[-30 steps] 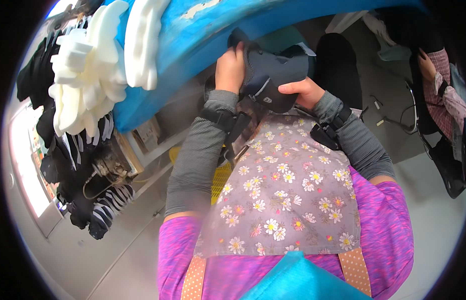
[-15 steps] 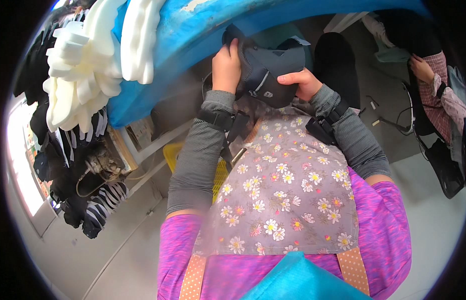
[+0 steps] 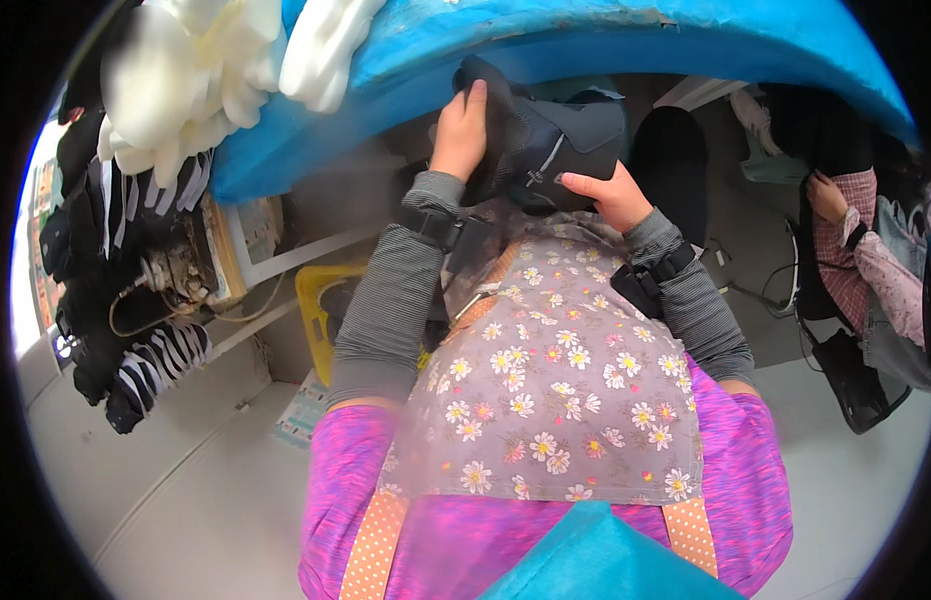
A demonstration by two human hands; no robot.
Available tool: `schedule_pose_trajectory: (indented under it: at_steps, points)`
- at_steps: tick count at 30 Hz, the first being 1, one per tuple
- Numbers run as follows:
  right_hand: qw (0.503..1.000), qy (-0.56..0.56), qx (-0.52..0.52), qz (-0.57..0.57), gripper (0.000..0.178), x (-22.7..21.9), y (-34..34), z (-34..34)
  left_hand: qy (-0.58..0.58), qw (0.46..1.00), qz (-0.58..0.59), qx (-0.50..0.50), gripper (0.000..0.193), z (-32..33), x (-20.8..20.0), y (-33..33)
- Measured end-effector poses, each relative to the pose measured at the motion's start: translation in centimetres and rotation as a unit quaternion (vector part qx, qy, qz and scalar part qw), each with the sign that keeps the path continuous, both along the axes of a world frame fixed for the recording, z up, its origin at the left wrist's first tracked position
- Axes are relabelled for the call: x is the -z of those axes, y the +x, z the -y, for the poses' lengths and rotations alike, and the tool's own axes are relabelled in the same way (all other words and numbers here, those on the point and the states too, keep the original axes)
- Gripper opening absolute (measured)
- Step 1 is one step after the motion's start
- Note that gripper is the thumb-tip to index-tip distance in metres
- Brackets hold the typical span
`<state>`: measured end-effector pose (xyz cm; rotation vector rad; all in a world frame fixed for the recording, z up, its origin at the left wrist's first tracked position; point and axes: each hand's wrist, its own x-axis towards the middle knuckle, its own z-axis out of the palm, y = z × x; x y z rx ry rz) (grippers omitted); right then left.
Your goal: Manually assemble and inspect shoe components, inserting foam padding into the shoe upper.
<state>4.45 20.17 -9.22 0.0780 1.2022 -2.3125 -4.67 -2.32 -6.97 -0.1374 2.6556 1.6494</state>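
Both hands on a dark fabric item, held over the lap at the blue-covered bench (image 3: 626, 60).
Left hand (image 3: 461, 135) grips the dark fabric item (image 3: 576, 130) at its left edge; right hand (image 3: 614, 197) pinches its lower right side, thumb on top. Hands apart, item between them, small light zip-like strip facing up. Floral apron (image 3: 566, 400) below. White foam pieces (image 3: 328, 50) on bench, left; yellow basket (image 3: 313, 320) lower left. Co-worker's hand (image 3: 827, 197) far right.
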Motion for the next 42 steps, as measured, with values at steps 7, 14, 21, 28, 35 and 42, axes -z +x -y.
schedule_pose_trajectory:
  at_steps: [7, 14, 21, 28, 35, 42]
  points:
    - [0.999, -0.013, 0.027, 0.011, 0.048, -0.1, -0.4, -0.1, -0.111, 0.989, -0.062, 0.072, 0.041, 2.1, -2.3, 0.9]
    - [0.991, -0.12, 0.028, 0.052, 0.048, 0.8, -0.5, 0.1, 0.371, 0.883, 0.289, -0.011, 0.04, 5.3, -2.6, 1.5]
    - [0.993, -0.11, 0.02, 0.043, 0.047, 0.9, -0.1, 0.4, 0.286, 0.905, 0.31, 0.053, 0.039, 2.7, -6.5, 5.2]
    - [0.994, -0.106, 0.021, 0.031, 0.045, 1.2, -0.3, 1.6, -0.234, 0.971, -0.008, 0.054, 0.033, -0.5, -5.5, 3.8]
    - [0.969, -0.206, -0.043, 0.127, 0.035, 3.5, -0.9, 1.5, -0.298, 0.954, -0.039, 0.002, 0.028, -3.8, -5.7, 5.9]
    - [0.911, -0.356, -0.024, 0.206, 0.035, 5.2, -0.1, 3.8, -0.235, 0.968, -0.083, -0.041, 0.03, -5.4, -7.0, 6.1]
